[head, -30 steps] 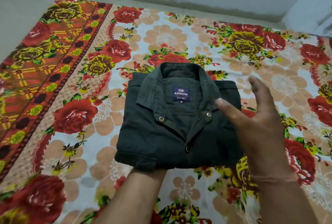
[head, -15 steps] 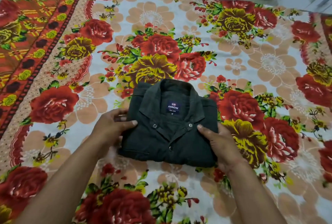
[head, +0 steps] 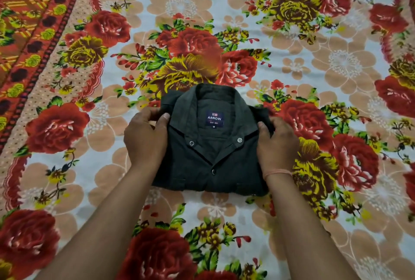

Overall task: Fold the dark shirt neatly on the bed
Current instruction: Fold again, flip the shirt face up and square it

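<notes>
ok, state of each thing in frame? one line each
dark button-front shirt: folded into a compact rectangle, collar up, lying on the bed
navy collar label: exposed, facing up
left hand: gripping the shirt's left edge
right hand: gripping the shirt's right edge
floral printed bedsheet: spread flat
</notes>
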